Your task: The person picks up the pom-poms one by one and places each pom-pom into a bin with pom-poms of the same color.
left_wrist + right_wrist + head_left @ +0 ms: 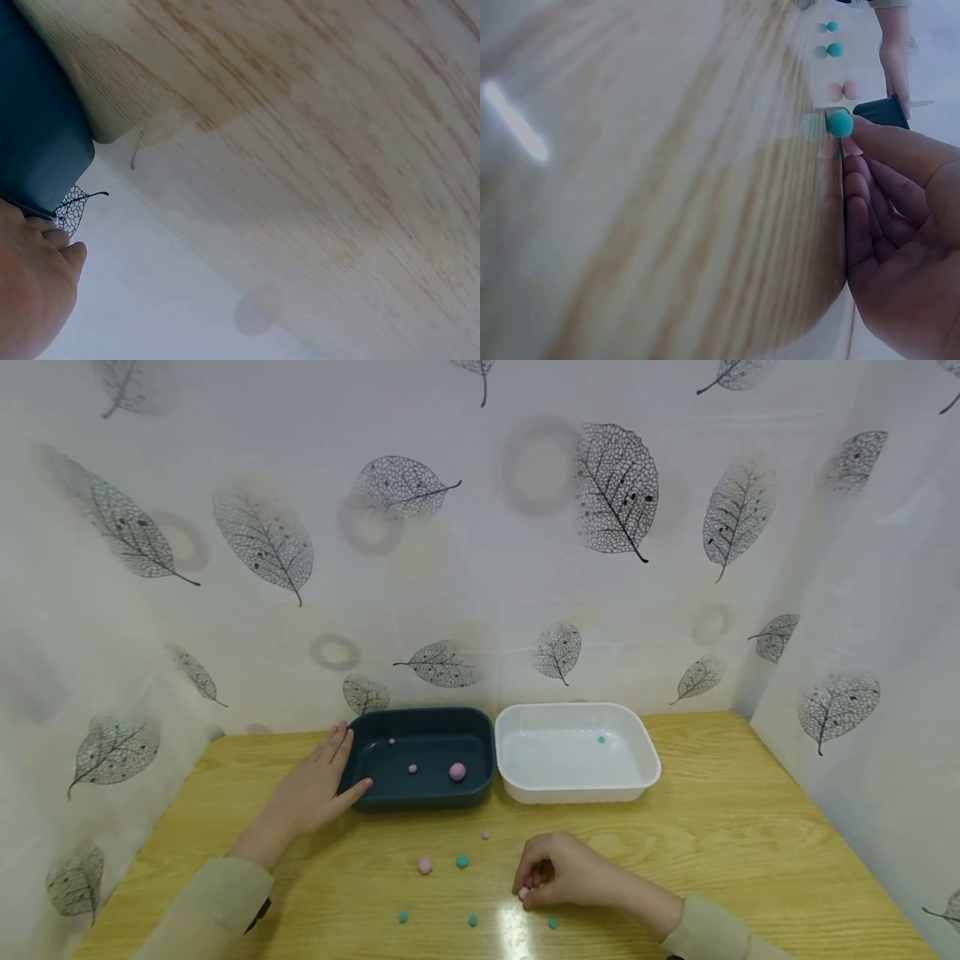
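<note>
In the head view my left hand lies against the left end of a dark teal tray, its fingers straight along the side and the thumb over the front rim. Two small pink balls and one larger pink ball are inside that tray. My right hand pinches a small pink ball between thumb and fingertips, down at the tabletop. Close by it lies a small teal ball, which partly hides the pinch in the right wrist view. A white tray holds one tiny teal ball.
On the wooden table lie a pink ball, a tiny pink ball and several teal balls, one beside the pink one. The trays stand side by side near the leaf-patterned curtain at the back.
</note>
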`<action>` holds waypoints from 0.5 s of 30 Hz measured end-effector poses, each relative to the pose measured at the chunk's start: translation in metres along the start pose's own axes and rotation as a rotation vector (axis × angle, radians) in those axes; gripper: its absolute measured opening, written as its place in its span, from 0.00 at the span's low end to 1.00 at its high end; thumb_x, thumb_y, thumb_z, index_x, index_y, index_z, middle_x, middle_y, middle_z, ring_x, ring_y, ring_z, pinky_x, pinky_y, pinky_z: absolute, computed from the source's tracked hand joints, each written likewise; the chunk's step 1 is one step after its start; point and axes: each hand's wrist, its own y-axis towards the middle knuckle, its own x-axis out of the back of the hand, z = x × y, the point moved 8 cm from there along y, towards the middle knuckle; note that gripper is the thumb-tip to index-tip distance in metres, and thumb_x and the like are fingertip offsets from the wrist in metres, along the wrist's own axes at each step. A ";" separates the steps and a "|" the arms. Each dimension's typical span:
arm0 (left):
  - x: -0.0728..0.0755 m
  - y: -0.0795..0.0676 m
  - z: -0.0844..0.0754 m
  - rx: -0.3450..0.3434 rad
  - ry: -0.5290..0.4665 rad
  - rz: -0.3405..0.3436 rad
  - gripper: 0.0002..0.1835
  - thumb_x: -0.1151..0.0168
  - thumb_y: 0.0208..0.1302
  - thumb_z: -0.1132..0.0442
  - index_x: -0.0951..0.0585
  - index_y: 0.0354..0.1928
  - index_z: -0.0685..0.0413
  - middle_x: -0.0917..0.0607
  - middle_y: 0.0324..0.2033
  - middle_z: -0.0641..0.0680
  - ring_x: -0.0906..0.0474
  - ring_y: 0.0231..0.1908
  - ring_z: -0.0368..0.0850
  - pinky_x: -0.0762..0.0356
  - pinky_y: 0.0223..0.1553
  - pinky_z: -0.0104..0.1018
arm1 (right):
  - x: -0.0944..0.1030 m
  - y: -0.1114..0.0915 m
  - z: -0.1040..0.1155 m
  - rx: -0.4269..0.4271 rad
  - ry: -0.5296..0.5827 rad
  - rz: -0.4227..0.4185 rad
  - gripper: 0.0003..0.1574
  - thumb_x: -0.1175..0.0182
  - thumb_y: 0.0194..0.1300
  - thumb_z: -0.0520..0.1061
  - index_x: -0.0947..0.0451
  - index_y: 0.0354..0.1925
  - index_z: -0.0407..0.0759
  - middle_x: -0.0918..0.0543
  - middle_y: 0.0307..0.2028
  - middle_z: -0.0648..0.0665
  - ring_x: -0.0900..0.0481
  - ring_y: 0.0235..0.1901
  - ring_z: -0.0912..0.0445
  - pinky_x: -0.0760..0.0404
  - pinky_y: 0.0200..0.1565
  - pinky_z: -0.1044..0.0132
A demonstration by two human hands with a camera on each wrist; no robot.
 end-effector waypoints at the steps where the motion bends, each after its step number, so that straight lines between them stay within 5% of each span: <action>1: 0.000 0.000 0.000 0.000 0.000 -0.001 0.49 0.44 0.78 0.39 0.44 0.80 0.74 0.47 0.82 0.72 0.48 0.82 0.69 0.39 0.80 0.63 | 0.000 0.000 0.000 -0.005 0.005 -0.001 0.04 0.23 0.63 0.41 0.09 0.37 0.46 0.14 0.32 0.54 0.23 0.33 0.72 0.18 0.37 0.75; 15: 0.003 -0.001 -0.002 0.001 -0.002 0.000 0.49 0.44 0.78 0.40 0.44 0.80 0.75 0.47 0.82 0.72 0.47 0.82 0.69 0.40 0.80 0.62 | 0.010 0.003 0.001 -0.069 0.004 -0.016 0.02 0.25 0.65 0.41 0.09 0.38 0.47 0.14 0.34 0.57 0.21 0.34 0.70 0.18 0.39 0.75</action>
